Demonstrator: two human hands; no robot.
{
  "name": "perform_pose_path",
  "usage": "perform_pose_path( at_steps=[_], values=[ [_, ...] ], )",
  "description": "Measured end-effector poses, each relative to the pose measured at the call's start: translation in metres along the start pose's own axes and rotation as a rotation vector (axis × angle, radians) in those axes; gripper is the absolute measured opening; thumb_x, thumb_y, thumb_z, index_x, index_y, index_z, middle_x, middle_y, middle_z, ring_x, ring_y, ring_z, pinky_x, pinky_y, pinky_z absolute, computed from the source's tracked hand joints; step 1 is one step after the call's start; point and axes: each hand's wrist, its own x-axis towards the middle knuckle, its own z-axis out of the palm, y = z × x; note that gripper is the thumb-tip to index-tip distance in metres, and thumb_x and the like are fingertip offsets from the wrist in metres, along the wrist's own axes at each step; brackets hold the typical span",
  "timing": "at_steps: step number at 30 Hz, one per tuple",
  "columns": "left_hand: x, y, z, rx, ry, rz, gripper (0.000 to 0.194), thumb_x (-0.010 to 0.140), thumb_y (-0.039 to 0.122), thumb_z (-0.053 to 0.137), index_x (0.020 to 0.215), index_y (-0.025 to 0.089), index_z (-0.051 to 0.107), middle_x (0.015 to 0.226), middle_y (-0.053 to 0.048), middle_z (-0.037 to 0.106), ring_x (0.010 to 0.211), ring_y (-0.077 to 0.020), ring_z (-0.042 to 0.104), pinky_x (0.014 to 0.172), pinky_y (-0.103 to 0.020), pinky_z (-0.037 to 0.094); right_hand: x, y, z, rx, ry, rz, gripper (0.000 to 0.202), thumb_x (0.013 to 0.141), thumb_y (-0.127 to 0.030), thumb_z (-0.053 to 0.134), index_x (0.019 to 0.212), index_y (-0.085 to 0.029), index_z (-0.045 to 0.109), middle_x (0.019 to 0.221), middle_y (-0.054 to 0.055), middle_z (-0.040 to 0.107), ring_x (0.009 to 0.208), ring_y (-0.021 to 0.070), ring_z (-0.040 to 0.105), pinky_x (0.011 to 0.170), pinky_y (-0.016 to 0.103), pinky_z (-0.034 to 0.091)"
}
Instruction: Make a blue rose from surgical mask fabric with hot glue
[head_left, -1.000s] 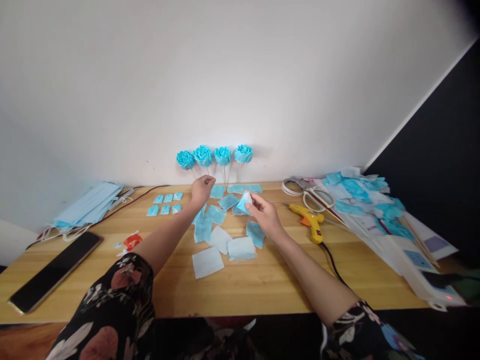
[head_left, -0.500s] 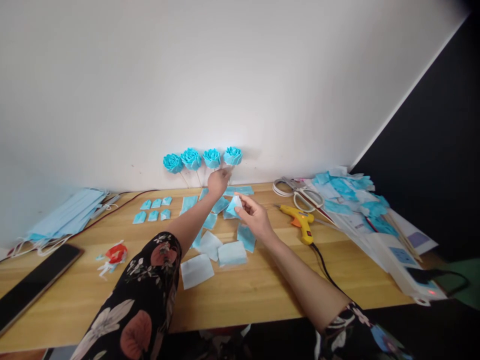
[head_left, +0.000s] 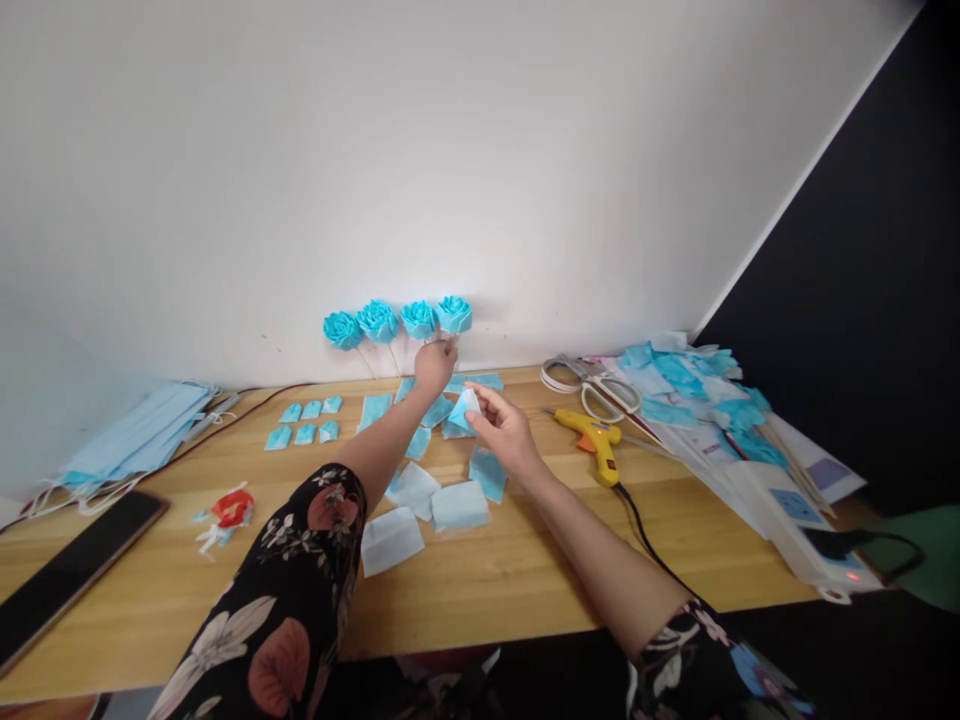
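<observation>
My left hand (head_left: 436,366) is closed at the stem just beneath the rightmost blue artificial rose (head_left: 454,314), which leans at the wall. Three similar blue roses (head_left: 378,322) on thin sticks stand in a row to its left. Between the thumb and fingers of my right hand (head_left: 508,430) is a folded blue-and-white fabric piece (head_left: 464,410). Below both hands, cut fabric squares (head_left: 460,506) lie scattered, some pale side up and others blue. Small folded blue petals (head_left: 304,434) sit in two rows farther left.
A yellow glue gun (head_left: 602,448) and white-handled scissors (head_left: 609,398) lie right, near a tape roll (head_left: 561,375). Beyond are fabric scraps (head_left: 682,375) and a power strip (head_left: 799,530). Face masks (head_left: 139,435), a phone (head_left: 75,575) and a red-and-white scrap (head_left: 232,508) lie left.
The rightmost rose has shifted slightly left, closer to its neighbour, with my left hand at its stem. My right hand keeps the folded fabric piece. The whole view has moved a little.
</observation>
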Motion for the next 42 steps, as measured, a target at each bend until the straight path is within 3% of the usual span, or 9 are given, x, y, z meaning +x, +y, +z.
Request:
perform_pose_path(
  at_steps=[6,12,17,25,33,38,42],
  values=[
    [-0.008,-0.006,-0.005,-0.038,-0.016,0.010,0.024,0.090,0.032,0.058,0.080,0.018,0.075,0.081,-0.012,0.075,0.083,-0.0247,0.067,0.074,-0.030,0.042,0.001,0.000,-0.001,0.004,0.006,-0.007,0.054,0.077,-0.035,0.069,0.129,-0.018,0.066,0.094,0.004,0.069,0.079,0.0144,0.059,0.075,0.027,0.049],
    [-0.022,-0.032,-0.022,-0.049,0.008,-0.067,0.031,0.091,0.035,0.056,0.072,0.018,0.072,0.072,-0.009,0.072,0.076,-0.0218,0.065,0.069,-0.028,0.040,0.001,-0.001,-0.002,0.003,-0.002,0.001,0.054,0.078,-0.035,0.069,0.129,-0.019,0.066,0.095,0.004,0.071,0.080,0.0146,0.061,0.076,0.028,0.049],
    [-0.019,-0.047,-0.028,-0.042,0.045,-0.132,0.030,0.090,0.035,0.056,0.070,0.019,0.071,0.073,-0.009,0.072,0.075,-0.0217,0.064,0.067,-0.028,0.039,0.001,0.001,-0.002,0.004,-0.012,0.016,0.054,0.078,-0.035,0.069,0.129,-0.019,0.066,0.098,0.005,0.071,0.082,0.0149,0.062,0.078,0.028,0.050],
    [-0.011,-0.045,-0.025,-0.027,0.077,-0.111,0.029,0.092,0.037,0.055,0.089,0.017,0.076,0.093,-0.014,0.076,0.089,-0.0261,0.068,0.073,-0.030,0.041,0.000,0.000,-0.002,0.003,-0.010,0.018,0.054,0.078,-0.035,0.070,0.129,-0.019,0.066,0.096,0.004,0.069,0.082,0.0146,0.061,0.077,0.027,0.049],
    [-0.010,-0.045,-0.031,-0.046,0.029,-0.076,0.027,0.091,0.033,0.056,0.086,0.017,0.077,0.092,-0.014,0.076,0.093,-0.0274,0.068,0.078,-0.031,0.043,0.000,0.002,-0.001,-0.002,-0.013,0.009,0.053,0.078,-0.035,0.070,0.128,-0.019,0.066,0.094,0.004,0.069,0.080,0.0142,0.060,0.075,0.028,0.048],
    [-0.020,-0.047,-0.047,-0.092,-0.004,-0.075,0.019,0.084,0.031,0.065,0.083,0.016,0.076,0.090,-0.013,0.076,0.092,-0.0275,0.068,0.080,-0.032,0.044,0.000,0.000,-0.002,-0.021,-0.010,0.000,0.053,0.078,-0.036,0.070,0.127,-0.018,0.067,0.093,0.004,0.069,0.079,0.0146,0.060,0.075,0.029,0.049],
    [-0.044,-0.047,-0.070,-0.177,-0.015,-0.121,0.014,0.081,0.025,0.062,0.077,0.016,0.073,0.072,-0.008,0.072,0.074,-0.0215,0.066,0.071,-0.029,0.045,0.000,-0.002,0.000,0.001,-0.014,0.011,0.055,0.076,-0.037,0.072,0.127,-0.018,0.066,0.101,0.006,0.072,0.086,0.0175,0.064,0.081,0.032,0.051]
  ],
)
